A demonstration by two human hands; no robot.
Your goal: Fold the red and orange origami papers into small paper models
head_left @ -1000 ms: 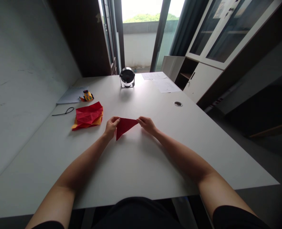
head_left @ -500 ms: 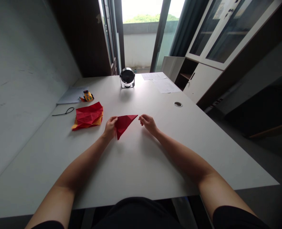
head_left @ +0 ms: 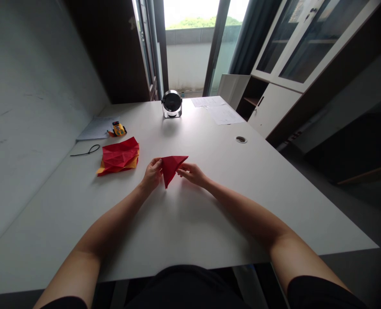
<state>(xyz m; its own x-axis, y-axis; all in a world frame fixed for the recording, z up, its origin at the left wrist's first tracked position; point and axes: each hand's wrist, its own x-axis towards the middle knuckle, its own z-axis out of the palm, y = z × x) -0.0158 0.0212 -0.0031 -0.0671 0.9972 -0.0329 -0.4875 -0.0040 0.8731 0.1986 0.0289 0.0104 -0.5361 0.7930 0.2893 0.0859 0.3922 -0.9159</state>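
Observation:
A red sheet of paper [head_left: 171,166], folded into a pointed triangular shape, is held above the white table in front of me. My left hand [head_left: 153,172] pinches its left corner between thumb and fingers. At the lower right edge, my right hand [head_left: 192,173] has its fingertips on the paper, some of them partly behind it. One tip of the triangle points down toward me, another out to the right. Left of my left hand lies a stack of creased red and yellow paper sheets [head_left: 120,154].
A black cable tie [head_left: 89,151] and a small yellow-orange toy [head_left: 118,128] lie toward the wall. Farther back stands a round black device on a metal stand [head_left: 172,103]. White papers [head_left: 224,114] rest at the far right, behind a cable hole [head_left: 241,139].
My right hand has moved left, from beside the paper's right tip to its lower edge. The folded paper and my left hand have shifted slightly right, and the paper has turned a little.

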